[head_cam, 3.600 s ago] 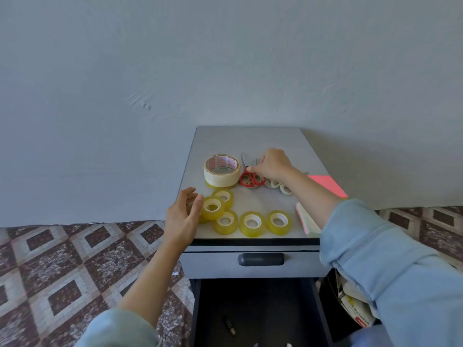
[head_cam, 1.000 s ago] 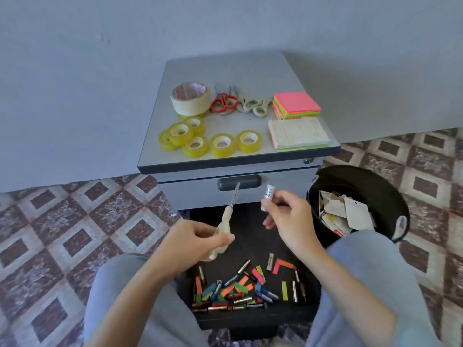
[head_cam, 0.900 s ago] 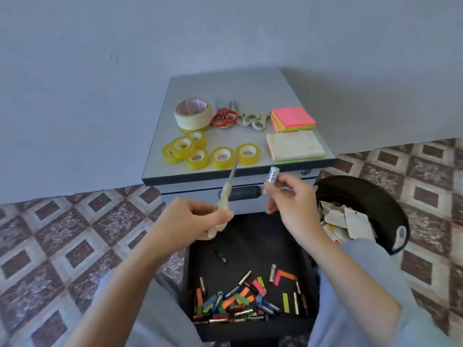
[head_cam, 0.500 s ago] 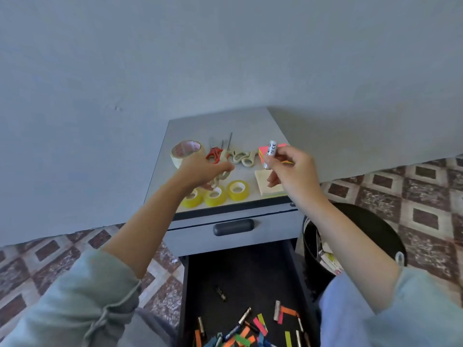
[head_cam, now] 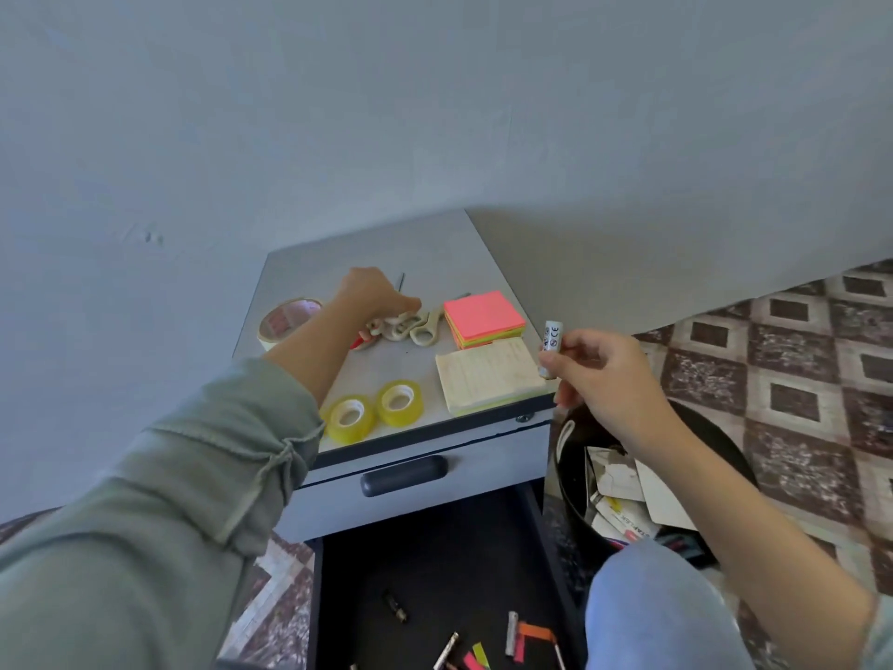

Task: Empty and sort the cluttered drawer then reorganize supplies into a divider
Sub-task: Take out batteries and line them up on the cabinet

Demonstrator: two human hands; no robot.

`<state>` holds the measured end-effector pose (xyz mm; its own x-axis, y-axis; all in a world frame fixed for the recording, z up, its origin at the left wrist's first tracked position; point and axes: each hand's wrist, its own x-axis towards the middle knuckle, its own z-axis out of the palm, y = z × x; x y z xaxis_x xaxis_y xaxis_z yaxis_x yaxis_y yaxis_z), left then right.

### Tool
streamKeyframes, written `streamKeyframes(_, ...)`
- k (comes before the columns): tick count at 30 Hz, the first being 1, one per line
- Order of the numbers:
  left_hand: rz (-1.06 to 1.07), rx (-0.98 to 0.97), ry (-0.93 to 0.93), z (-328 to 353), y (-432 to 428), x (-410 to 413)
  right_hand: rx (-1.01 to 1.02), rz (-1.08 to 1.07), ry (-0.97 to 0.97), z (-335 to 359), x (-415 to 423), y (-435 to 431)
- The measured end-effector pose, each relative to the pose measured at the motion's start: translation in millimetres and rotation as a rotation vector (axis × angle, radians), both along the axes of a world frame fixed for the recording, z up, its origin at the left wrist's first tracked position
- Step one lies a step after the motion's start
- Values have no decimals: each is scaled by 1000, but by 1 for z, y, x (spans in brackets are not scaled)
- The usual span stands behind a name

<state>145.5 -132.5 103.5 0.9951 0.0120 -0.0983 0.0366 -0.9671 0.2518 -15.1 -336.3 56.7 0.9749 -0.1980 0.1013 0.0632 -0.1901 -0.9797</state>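
Carried rightward off the worktop (head_cam: 367,249), the tube (head_cam: 552,337) is now being pinched upright by the right hand (head_cam: 599,374) beside the front right corner, by the bin (head_cam: 572,505); the tool (head_cam: 400,281) is being gripped by the left hand (head_cam: 372,295) among the scissors (head_cam: 425,326)

The screwdriver (head_cam: 400,281) sticks out behind the left fingers (head_cam: 405,304). The scissors (head_cam: 421,327) lie just under them, the note pads (head_cam: 483,315) to their right, and the tape rolls (head_cam: 372,411) before them.

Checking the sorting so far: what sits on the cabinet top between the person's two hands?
In the head view, beige scissors and the pink sticky-note stack lie between the left hand and right hand.
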Motion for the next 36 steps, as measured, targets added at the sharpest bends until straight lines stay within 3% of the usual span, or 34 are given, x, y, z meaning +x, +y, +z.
streamKeyframes(9, -22, 176, -11, -16, -3, 21, 45, 8, 57, -14, -1, -12)
streamKeyframes(13, 15, 181, -135, -14, 11, 15, 55, 10, 63, -12, -3, -1)
streamKeyframes(16, 74, 51, -271, -5, 31, -2, 81, 21, 54, -7, -6, 10)
streamKeyframes(23, 267, -584, -570, -20, 126, -74, 105, 116, 98, 3, -5, 52)
streamKeyframes(31, 345, -973, -318, -86, 184, -105, -8, 190, 109, 24, 39, 125)
streamKeyframes(36, 318, -893, -355, -94, 187, -105, -234, 227, 149, 26, 76, 163)
